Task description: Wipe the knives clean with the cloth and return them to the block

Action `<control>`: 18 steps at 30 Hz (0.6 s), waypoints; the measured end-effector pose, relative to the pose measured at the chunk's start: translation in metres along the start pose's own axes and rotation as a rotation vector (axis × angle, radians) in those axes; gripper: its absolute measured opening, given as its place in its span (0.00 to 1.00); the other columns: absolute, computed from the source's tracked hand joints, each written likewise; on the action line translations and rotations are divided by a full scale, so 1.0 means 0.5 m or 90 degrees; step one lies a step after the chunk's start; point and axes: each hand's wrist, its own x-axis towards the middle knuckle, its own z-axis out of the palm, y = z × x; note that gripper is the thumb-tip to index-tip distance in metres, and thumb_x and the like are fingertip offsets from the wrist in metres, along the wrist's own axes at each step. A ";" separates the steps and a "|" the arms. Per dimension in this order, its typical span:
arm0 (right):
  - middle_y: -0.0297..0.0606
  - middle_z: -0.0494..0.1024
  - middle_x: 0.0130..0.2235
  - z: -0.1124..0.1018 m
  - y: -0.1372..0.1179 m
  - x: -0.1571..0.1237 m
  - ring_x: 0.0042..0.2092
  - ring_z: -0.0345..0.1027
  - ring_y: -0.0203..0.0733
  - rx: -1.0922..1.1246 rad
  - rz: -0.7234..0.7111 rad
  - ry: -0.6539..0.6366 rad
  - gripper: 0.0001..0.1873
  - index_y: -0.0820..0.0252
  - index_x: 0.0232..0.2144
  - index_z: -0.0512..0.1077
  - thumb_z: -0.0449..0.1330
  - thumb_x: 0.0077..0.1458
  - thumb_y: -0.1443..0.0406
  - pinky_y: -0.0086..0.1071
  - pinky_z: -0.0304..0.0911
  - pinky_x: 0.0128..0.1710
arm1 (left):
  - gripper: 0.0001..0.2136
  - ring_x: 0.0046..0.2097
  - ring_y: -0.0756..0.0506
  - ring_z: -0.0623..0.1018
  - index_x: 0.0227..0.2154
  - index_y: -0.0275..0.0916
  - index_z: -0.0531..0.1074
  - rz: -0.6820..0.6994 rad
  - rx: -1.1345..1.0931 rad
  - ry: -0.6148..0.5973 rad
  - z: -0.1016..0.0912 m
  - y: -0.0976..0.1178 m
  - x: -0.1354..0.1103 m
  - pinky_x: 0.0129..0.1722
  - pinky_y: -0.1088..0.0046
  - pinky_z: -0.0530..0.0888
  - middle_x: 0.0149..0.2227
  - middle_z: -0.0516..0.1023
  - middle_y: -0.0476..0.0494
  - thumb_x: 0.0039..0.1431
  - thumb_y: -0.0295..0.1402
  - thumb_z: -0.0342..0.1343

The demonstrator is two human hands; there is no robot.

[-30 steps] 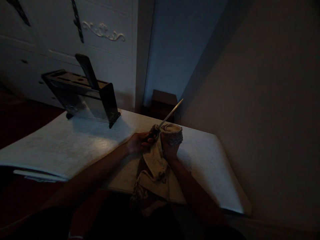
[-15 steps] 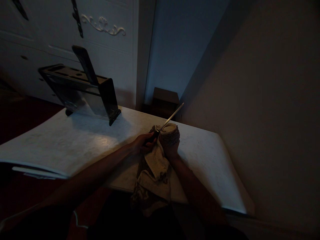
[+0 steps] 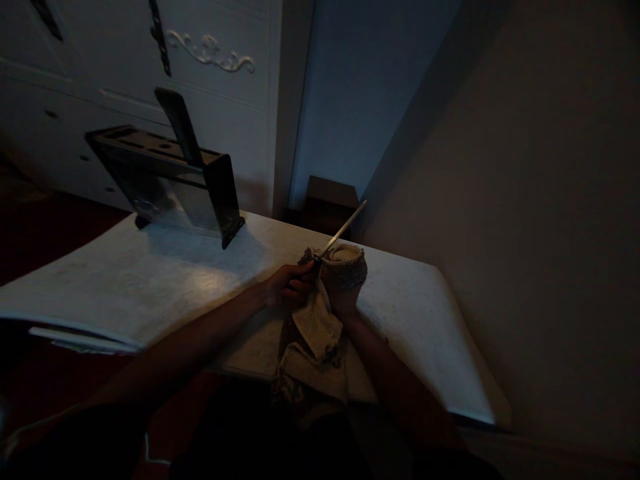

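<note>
My left hand (image 3: 285, 288) is closed round the dark handle of a thin metal rod, probably a honing steel (image 3: 343, 230), which points up and to the right. My right hand (image 3: 343, 293) is wrapped in a beige towel (image 3: 315, 333) and grips the rod's base through the cloth. The rest of the towel hangs down over the front edge of the white table (image 3: 165, 280). The light is dim.
A dark knife block (image 3: 165, 180) with one black handle sticking out stands at the table's far left. Behind it is a white cabinet (image 3: 125, 67). A wall (image 3: 525, 233) runs along the table's right side. A small brown box (image 3: 327, 200) sits in the far corner.
Both hands stay clamped on the rod and towel. The rod has shifted slightly in the cloth, and the view moved a little.
</note>
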 end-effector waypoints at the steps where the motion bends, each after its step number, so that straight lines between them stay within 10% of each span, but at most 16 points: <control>1: 0.51 0.74 0.49 0.002 -0.002 0.000 0.51 0.68 0.51 0.024 0.007 0.025 0.36 0.63 0.44 0.69 0.70 0.34 0.50 0.46 0.65 0.55 | 0.18 0.13 0.56 0.37 0.24 0.37 0.57 0.003 0.004 -0.021 0.001 0.000 -0.002 0.10 0.80 0.42 0.16 0.42 0.56 0.66 0.43 0.49; 18: 0.44 0.77 0.41 0.000 -0.002 -0.007 0.40 0.71 0.44 0.115 0.057 -0.080 0.26 0.65 0.38 0.72 0.69 0.43 0.52 0.39 0.70 0.42 | 0.24 0.11 0.54 0.40 0.22 0.38 0.52 0.096 -0.045 -0.006 0.026 -0.005 -0.008 0.08 0.81 0.40 0.14 0.41 0.53 0.69 0.50 0.35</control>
